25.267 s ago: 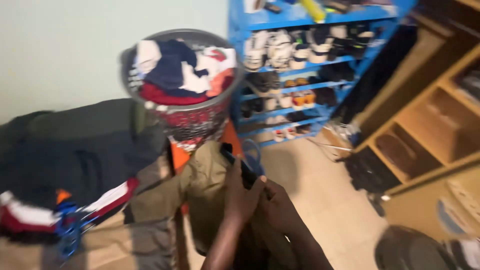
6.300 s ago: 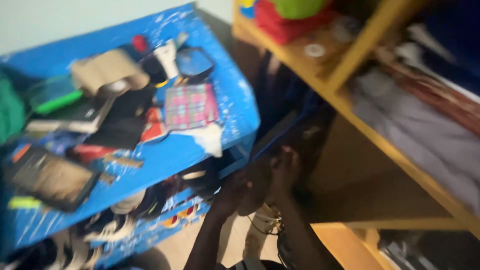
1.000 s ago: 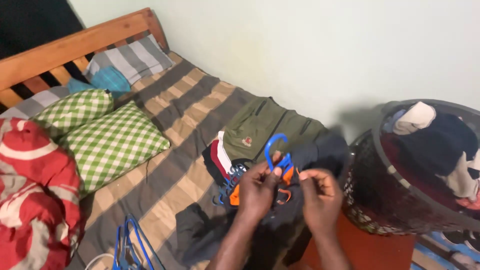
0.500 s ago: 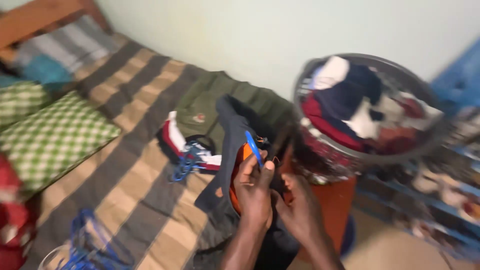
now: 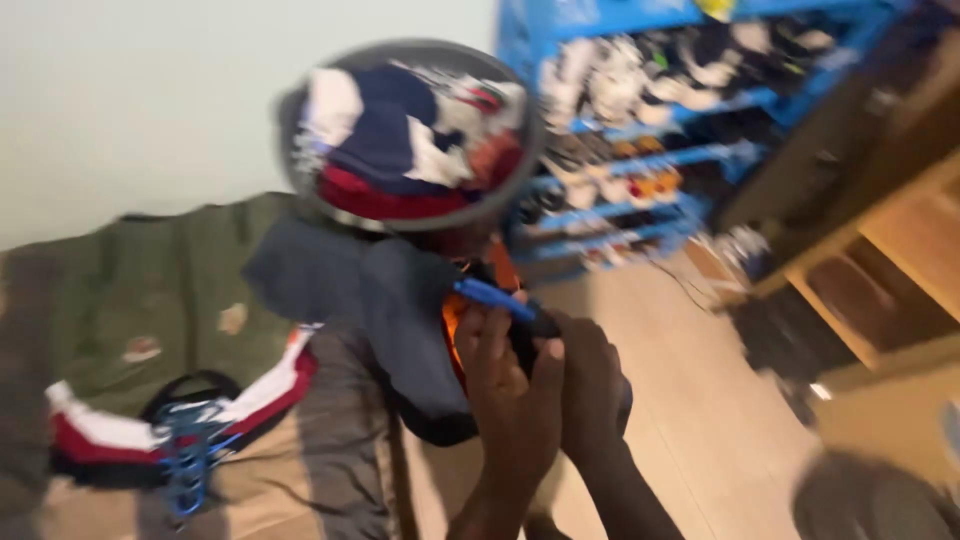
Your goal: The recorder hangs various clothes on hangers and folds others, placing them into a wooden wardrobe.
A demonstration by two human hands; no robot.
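Both my hands, left [image 5: 510, 395] and right [image 5: 590, 385], pinched the blue hanger [image 5: 495, 296] with its dark grey garment [image 5: 395, 320] at their fingertips, above the bed's edge. Since half a second earlier, the laundry basket [image 5: 410, 135] shifted leftward overhead.

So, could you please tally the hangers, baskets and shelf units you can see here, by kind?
Blue hanger in the hands: 1
Blue hangers lying on the clothes: 1 bunch, number unclear
Laundry basket full of clothes: 1
Blue shoe rack: 1
Wooden shelf unit: 1
Total: 5
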